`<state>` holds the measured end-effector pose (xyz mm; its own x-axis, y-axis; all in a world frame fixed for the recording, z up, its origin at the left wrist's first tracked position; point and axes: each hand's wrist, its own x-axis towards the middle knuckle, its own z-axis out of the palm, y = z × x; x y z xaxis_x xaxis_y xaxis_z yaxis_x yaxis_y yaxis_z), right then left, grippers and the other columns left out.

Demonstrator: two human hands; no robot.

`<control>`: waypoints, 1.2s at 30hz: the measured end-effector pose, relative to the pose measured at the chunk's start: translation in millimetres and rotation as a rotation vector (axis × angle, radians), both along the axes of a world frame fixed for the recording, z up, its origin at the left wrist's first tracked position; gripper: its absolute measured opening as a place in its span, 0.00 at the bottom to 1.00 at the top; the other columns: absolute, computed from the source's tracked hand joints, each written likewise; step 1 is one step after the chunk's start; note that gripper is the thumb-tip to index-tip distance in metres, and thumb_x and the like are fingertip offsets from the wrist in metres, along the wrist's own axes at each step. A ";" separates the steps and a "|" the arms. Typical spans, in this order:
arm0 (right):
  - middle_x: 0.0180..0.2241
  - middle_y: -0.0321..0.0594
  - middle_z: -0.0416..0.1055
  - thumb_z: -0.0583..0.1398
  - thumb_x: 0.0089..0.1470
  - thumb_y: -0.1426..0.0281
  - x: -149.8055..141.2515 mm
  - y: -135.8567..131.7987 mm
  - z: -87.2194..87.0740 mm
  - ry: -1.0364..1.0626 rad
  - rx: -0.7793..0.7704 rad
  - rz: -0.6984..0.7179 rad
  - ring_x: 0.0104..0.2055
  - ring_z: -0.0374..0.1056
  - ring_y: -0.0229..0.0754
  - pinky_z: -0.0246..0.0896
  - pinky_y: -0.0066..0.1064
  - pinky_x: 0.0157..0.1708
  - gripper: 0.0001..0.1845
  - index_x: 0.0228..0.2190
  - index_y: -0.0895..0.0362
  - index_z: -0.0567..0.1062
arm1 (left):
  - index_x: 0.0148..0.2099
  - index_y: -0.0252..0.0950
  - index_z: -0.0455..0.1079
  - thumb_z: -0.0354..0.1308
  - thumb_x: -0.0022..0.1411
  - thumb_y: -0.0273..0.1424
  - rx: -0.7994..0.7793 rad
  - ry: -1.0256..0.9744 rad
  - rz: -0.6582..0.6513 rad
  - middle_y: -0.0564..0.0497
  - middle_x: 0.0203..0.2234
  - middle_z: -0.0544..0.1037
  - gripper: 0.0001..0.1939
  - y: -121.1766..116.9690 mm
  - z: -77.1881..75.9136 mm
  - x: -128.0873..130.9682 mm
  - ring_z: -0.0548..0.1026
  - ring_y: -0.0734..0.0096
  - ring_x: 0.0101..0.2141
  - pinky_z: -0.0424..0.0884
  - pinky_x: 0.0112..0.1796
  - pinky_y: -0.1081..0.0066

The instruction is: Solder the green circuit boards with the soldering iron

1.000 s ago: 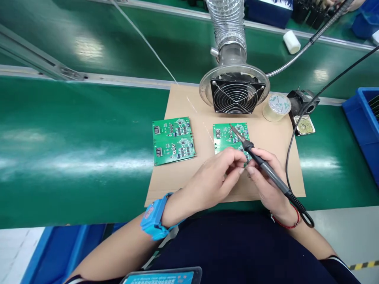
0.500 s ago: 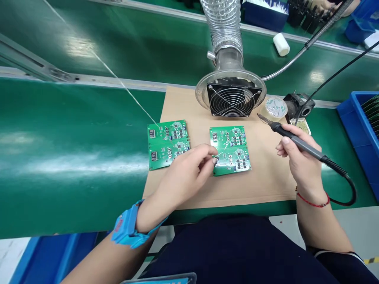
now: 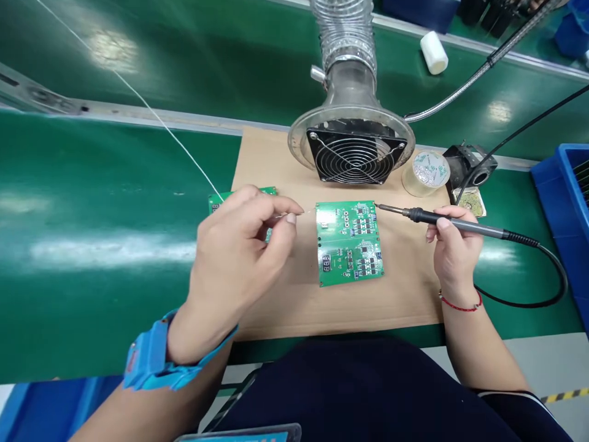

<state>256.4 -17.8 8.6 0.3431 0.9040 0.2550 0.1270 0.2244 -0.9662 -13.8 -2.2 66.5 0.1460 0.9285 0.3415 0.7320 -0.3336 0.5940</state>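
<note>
My left hand (image 3: 237, 264) pinches a thin solder wire (image 3: 172, 136) between thumb and forefinger. The strand runs up to the far left, and its short free end points towards the left edge of a green circuit board (image 3: 338, 240). In my right hand (image 3: 455, 252) is a soldering iron (image 3: 473, 228), held like a pen. Its tip is at the board's upper right corner; whether it touches I cannot tell. A second circuit board (image 3: 268, 191) lies to the left, mostly hidden behind my left hand.
Both boards lie on a cardboard sheet (image 3: 294, 313). Over its back edge hangs a fume extractor fan (image 3: 356, 161). At the back right are a tape roll (image 3: 426, 173), an iron stand (image 3: 467, 161) and a sponge tray (image 3: 471, 201). A blue bin (image 3: 564, 221) stands far right.
My hands have moved apart from above the right board. The left went left with the solder wire; the right carried the iron right, then its tip came back to the board's corner.
</note>
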 end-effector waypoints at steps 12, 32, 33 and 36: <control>0.24 0.30 0.67 0.63 0.54 0.66 -3.4 -3.0 4.1 -0.024 -0.064 0.042 0.21 0.64 0.31 0.63 0.26 0.21 0.05 0.34 0.54 0.76 | 0.34 0.34 0.74 0.54 0.61 0.25 0.111 0.003 0.002 0.56 0.22 0.62 0.07 6.8 -8.0 0.9 0.59 0.79 0.22 0.55 0.25 0.71; 0.24 0.30 0.69 0.63 0.52 0.71 -2.8 -1.8 7.3 0.009 0.009 0.015 0.20 0.65 0.31 0.61 0.25 0.20 0.04 0.33 0.54 0.77 | 0.36 0.26 0.75 0.53 0.60 0.17 0.097 0.042 -0.124 0.56 0.22 0.63 0.09 6.5 -7.2 8.2 0.61 0.81 0.24 0.59 0.26 0.74; 0.23 0.30 0.69 0.63 0.51 0.71 -2.6 -1.6 7.3 0.017 0.007 0.019 0.20 0.65 0.31 0.61 0.25 0.19 0.04 0.32 0.54 0.77 | 0.36 0.26 0.75 0.53 0.60 0.17 0.096 0.044 -0.132 0.56 0.22 0.63 0.09 6.6 -8.1 7.9 0.61 0.81 0.24 0.59 0.25 0.74; 0.22 0.30 0.68 0.62 0.51 0.72 -2.3 -1.1 7.0 0.020 -0.019 0.032 0.19 0.64 0.31 0.60 0.25 0.19 0.03 0.31 0.54 0.77 | 0.36 0.26 0.75 0.54 0.60 0.17 0.094 0.039 -0.149 0.57 0.22 0.61 0.09 7.8 -11.3 8.5 0.62 0.81 0.24 0.59 0.25 0.74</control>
